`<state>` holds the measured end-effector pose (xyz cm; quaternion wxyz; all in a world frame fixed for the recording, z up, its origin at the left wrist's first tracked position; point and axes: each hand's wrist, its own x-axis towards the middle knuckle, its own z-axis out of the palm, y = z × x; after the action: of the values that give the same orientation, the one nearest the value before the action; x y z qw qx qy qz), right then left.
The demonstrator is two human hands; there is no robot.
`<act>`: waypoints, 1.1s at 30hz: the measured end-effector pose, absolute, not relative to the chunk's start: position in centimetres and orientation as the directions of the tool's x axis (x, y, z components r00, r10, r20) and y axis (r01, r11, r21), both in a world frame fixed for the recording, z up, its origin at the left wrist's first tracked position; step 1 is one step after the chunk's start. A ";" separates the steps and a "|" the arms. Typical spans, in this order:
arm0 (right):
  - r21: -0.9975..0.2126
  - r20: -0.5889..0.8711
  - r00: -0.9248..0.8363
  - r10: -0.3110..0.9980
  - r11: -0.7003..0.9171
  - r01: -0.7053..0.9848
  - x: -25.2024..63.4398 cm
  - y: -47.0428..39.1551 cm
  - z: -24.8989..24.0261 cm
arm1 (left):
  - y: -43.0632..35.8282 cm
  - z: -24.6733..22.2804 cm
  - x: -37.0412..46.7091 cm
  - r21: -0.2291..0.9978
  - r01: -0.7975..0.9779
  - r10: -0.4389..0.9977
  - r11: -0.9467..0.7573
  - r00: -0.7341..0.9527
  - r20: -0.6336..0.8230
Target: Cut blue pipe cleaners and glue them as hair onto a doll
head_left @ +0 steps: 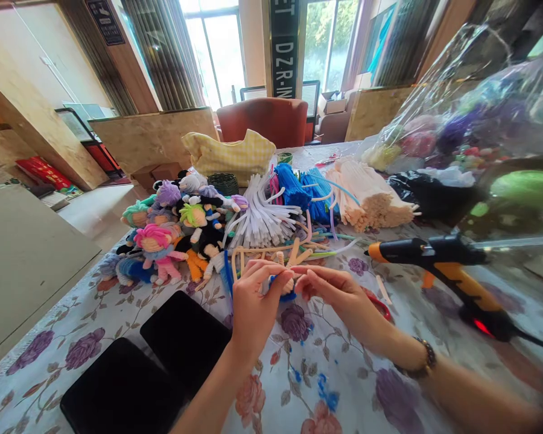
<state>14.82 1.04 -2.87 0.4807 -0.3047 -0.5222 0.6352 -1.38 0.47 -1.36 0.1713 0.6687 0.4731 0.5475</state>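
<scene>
Between my hands is a small pipe-cleaner doll point(288, 289), peach with blue parts, mostly covered by fingers. My left hand point(257, 295) is closed around it, thumb and fingertips pinching from the left. From the right, my right hand point(337, 292) has its bent fingers pressed together at the doll's other side, its fingertips near those of the left. Just behind the hands lie loose peach pipe cleaners point(301, 253), and a blue pipe cleaner point(227, 274) stands left of my left hand. Red-handled scissors point(382, 307) are partly hidden behind my right wrist.
Finished dolls point(156, 241) are heaped at the left. Bundles of white point(265, 211), blue point(294, 187) and peach pipe cleaners point(366, 196) line the back. An orange-black glue gun point(452, 271) lies right, below clear plastic bags point(461, 114). Two black flat devices point(185, 337) lie front left.
</scene>
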 end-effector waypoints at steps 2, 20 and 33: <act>-0.952 0.121 -0.241 0.963 0.044 -0.304 15.0 1.4 -2.6 | 0.4 -1.3 -1.3 0.737 0.413 0.810 -0.535 0.005 0.586; -0.953 0.257 0.031 0.966 0.258 -0.158 19.5 5.3 0.1 | -0.8 -3.0 -0.3 0.500 0.357 0.571 -0.789 0.727 0.383; -0.838 0.357 -0.512 0.781 0.510 0.193 10.4 6.8 0.7 | -1.1 -4.8 0.4 0.366 0.553 0.662 -0.749 0.649 0.375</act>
<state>10.37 6.78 0.74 0.3827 -0.3121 -0.7800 0.3842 0.44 -1.06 -4.77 0.1097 0.9014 0.3368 0.2491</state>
